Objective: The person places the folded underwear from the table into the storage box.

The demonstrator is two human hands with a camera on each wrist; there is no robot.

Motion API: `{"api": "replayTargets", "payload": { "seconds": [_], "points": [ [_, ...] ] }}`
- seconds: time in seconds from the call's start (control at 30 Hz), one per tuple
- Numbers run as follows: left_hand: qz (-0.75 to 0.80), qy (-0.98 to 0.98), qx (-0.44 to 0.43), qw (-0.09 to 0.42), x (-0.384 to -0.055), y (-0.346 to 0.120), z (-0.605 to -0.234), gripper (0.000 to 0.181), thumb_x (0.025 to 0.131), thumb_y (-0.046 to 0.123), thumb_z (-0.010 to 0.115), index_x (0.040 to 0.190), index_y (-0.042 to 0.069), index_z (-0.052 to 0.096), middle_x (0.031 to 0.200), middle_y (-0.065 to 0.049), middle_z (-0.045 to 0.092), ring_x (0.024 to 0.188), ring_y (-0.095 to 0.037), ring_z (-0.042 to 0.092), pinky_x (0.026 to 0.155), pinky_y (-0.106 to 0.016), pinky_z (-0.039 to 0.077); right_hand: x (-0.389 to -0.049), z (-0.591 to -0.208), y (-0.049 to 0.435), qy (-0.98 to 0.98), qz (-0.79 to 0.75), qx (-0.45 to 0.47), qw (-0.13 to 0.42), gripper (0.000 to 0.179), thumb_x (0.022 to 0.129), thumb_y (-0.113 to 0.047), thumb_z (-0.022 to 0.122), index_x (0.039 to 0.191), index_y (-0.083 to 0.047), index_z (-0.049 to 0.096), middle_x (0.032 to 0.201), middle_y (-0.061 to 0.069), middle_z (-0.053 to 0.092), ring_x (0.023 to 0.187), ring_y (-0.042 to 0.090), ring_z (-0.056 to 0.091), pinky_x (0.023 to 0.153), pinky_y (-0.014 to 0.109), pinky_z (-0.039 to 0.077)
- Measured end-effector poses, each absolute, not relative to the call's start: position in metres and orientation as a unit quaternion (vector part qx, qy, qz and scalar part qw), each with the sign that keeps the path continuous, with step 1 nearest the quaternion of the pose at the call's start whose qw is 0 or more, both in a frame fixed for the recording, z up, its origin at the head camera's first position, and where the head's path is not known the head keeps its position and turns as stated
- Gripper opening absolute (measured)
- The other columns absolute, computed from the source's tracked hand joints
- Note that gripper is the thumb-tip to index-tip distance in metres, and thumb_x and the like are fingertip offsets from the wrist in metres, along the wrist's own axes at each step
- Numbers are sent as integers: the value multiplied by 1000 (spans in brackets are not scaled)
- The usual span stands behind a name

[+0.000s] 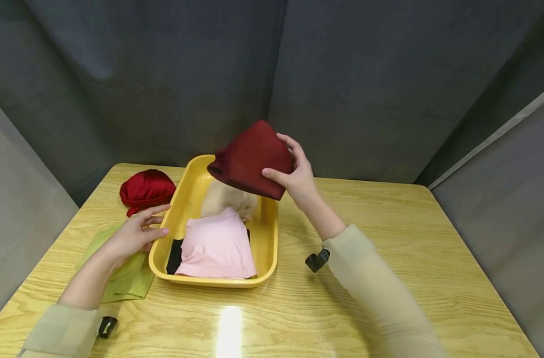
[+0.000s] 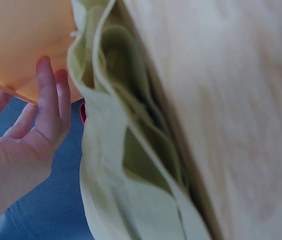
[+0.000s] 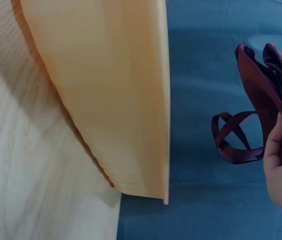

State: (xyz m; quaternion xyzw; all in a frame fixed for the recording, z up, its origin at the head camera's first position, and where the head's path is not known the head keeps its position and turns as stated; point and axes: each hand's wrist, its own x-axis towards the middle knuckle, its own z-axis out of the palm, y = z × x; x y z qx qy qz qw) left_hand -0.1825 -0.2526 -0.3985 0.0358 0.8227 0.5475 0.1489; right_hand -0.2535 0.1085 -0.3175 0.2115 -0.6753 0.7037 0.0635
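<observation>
In the head view my right hand (image 1: 301, 179) pinches a folded dark red garment (image 1: 254, 159) above the far right end of a yellow tray (image 1: 272, 248). The right wrist view shows thin straps (image 3: 231, 147) looping from it. My left hand (image 1: 135, 233) is at the tray's left side, its fingers spread and fairly straight against the rim and outer wall. Inside the tray, a pink folded garment (image 1: 218, 246) lies at the near end, over something black (image 1: 175, 256). Behind it sits a cream garment (image 1: 227, 196), partly covered from view by the dark red one.
Left of the tray, a bright red bundled cloth (image 1: 146, 189) lies at the back. A yellow-green cloth (image 1: 129, 278) is spread nearer, partly under my left arm. Grey curtains (image 1: 366, 89) stand behind the wooden table (image 1: 388, 223) and on both sides.
</observation>
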Motion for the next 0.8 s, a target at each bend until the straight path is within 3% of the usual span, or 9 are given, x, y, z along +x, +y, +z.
{"api": "replayTargets", "payload": {
  "seconds": [0.43, 0.8],
  "points": [
    [549, 822, 35, 151, -182, -252, -398, 67, 92, 19, 62, 150, 16, 27, 136, -26, 39, 96, -24, 58, 69, -33, 54, -264, -343, 89, -691, 694, 201, 31, 75, 76, 0, 75, 140, -21, 42, 128, 10, 50, 109, 24, 51, 87, 33, 45],
    [538, 828, 32, 153, -182, -253, -395, 68, 92, 21, 62, 150, 18, 26, 137, -26, 38, 98, -24, 56, 70, -33, 53, -290, -375, 75, -736, 647, 198, 5, 75, 76, -15, 80, 137, -37, 42, 130, 1, 51, 107, 23, 53, 87, 37, 47]
  ]
}}
